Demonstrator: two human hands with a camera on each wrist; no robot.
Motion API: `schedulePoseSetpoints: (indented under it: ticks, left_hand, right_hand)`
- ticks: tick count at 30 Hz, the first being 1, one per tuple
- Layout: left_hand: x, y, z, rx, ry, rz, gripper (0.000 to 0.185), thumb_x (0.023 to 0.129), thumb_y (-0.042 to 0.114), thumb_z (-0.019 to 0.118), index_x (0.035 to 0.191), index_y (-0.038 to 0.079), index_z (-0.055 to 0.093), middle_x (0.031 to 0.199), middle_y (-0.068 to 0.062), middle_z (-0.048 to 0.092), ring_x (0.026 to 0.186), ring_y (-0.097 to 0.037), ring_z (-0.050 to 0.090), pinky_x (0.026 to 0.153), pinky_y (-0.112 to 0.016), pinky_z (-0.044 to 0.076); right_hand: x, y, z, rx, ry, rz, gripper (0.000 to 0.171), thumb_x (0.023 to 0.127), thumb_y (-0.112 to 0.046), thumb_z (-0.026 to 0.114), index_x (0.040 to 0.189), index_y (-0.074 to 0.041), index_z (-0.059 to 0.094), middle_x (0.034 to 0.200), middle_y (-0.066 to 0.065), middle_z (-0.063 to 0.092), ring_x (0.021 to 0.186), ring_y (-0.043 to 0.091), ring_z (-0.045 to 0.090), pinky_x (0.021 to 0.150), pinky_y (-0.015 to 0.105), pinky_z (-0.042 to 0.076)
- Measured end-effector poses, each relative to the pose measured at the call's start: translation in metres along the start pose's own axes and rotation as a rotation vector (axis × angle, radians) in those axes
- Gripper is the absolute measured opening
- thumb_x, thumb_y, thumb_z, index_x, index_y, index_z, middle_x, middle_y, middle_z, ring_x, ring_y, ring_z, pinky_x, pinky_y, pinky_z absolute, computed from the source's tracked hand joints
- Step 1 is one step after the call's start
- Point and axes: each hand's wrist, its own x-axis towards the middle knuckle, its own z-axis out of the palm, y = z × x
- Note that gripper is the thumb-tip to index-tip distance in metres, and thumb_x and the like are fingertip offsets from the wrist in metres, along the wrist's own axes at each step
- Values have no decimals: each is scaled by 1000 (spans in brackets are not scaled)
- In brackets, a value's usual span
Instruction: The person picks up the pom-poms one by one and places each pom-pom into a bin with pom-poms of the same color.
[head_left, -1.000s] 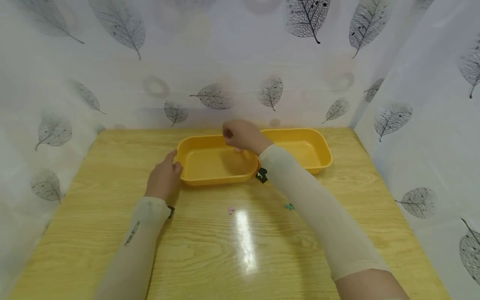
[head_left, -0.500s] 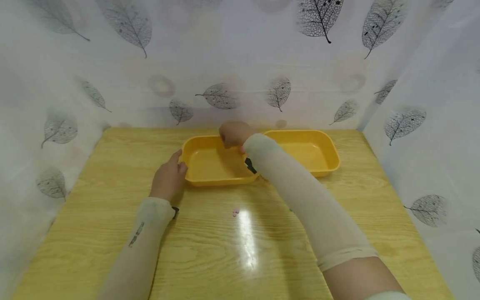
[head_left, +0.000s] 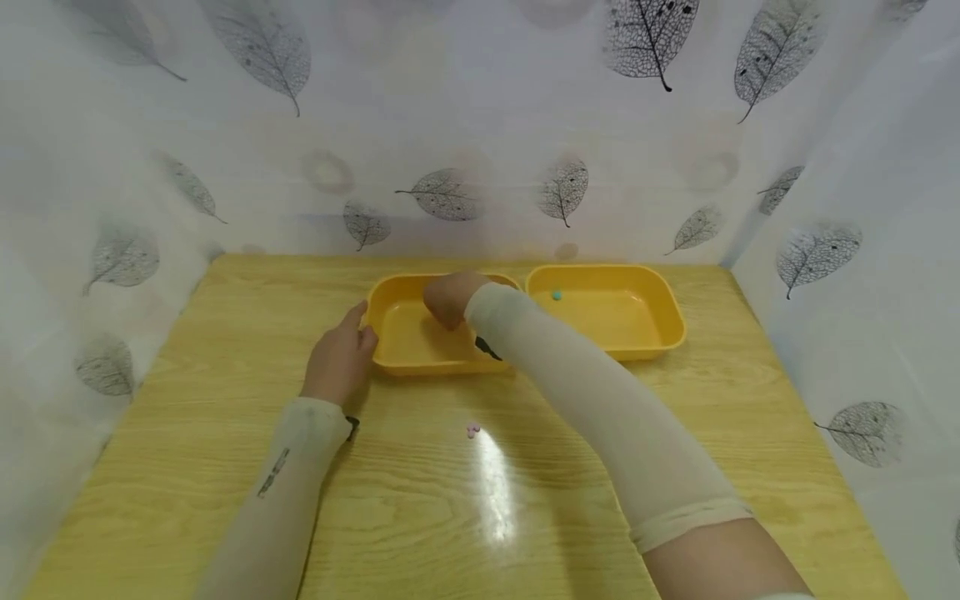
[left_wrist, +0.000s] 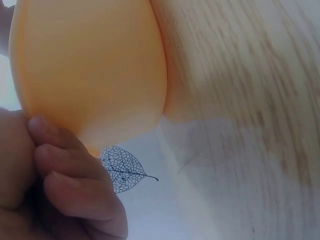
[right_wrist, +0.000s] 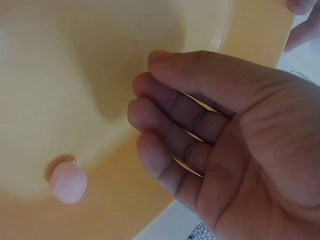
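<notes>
My left hand (head_left: 339,358) grips the left end of the left yellow tray (head_left: 438,367). In the left wrist view, curled fingers (left_wrist: 75,190) lie against the tray's outer wall. My right hand (head_left: 452,298) reaches down inside this tray. In the right wrist view its fingers are loosely bent, the thumb near the index fingertip, and nothing shows between them. A small pink ball (right_wrist: 68,182) lies in the tray, apart from the fingers. The right yellow tray (head_left: 660,308) stands beside the first and holds a small turquoise ball (head_left: 557,295).
Several tiny pink pieces (head_left: 472,430) lie on the wooden table (head_left: 405,500) in front of the left tray. A white curtain with leaf prints (head_left: 480,125) stands behind and at both sides. My right sleeve (head_left: 600,417) crosses over the table.
My right hand has moved left and down into the left tray. The turquoise ball has come into sight, while my right arm now covers the green pieces on the table. My left hand stays put.
</notes>
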Motion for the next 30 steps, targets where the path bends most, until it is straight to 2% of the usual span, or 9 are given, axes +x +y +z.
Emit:
schedulePoseSetpoints:
  ticks: [6,11,13,16,19,21,23,26,30]
  left_hand:
    - [0,5,4,4,-1,18,53,109,21,37,159,2,35,76,-12,59,57,-22,44,56,-36,40]
    - [-2,3,0,13,12,20,54,110,22,36,159,2,34,92,-19,66,62,-24,49,62,-40,44]
    - [-2,3,-1,12,13,25,54,110,22,36,159,1,34,94,-20,66,63,-25,50,64,-41,45]
    - [-2,5,-3,15,22,36,53,109,21,37,159,1,35,89,-19,64,63,-26,49,64,-42,44]
    - [-1,5,-4,15,25,41,53,109,20,37,159,1,35,84,-19,63,63,-27,49,65,-43,44]
    - [0,5,-4,16,22,40,54,109,21,36,159,1,35,90,-21,65,65,-28,50,68,-44,46]
    - [0,5,-4,13,12,36,54,109,22,35,160,1,33,98,-24,67,67,-29,52,71,-46,47]
    - [-2,4,-3,8,2,31,55,110,23,33,160,2,32,108,-28,67,67,-29,51,71,-47,47]
    - [-4,3,0,3,-1,19,56,110,23,33,161,2,31,128,-31,63,81,-35,58,84,-56,51]
  right_hand:
    - [-6,2,7,7,-1,39,37,93,1,51,64,-19,41,70,0,43,60,14,33,52,29,30]
    - [-7,7,8,1,-11,32,37,90,3,50,63,-20,39,68,-1,39,61,15,33,54,30,30]
    - [-10,11,6,23,-5,16,36,89,3,52,64,-19,40,68,-1,37,62,14,30,55,30,29]
    - [-20,19,4,92,57,-15,28,92,-3,60,70,-17,50,73,-2,46,65,13,37,59,29,35]
    - [-39,23,0,157,127,-39,5,97,-12,66,92,-11,66,94,1,63,83,16,55,77,31,48]
    - [-56,21,0,187,172,-25,15,100,-19,68,110,-8,68,112,5,67,100,20,61,91,36,50]
    - [-74,18,2,191,229,-2,21,103,-21,65,119,-8,67,120,6,67,106,23,63,96,39,51]
    - [-101,9,14,226,370,34,20,103,-23,64,118,-10,68,116,4,70,102,22,65,93,39,52]
    - [-129,-1,41,276,524,51,18,102,-26,66,114,-13,68,108,0,70,94,17,65,84,36,54]
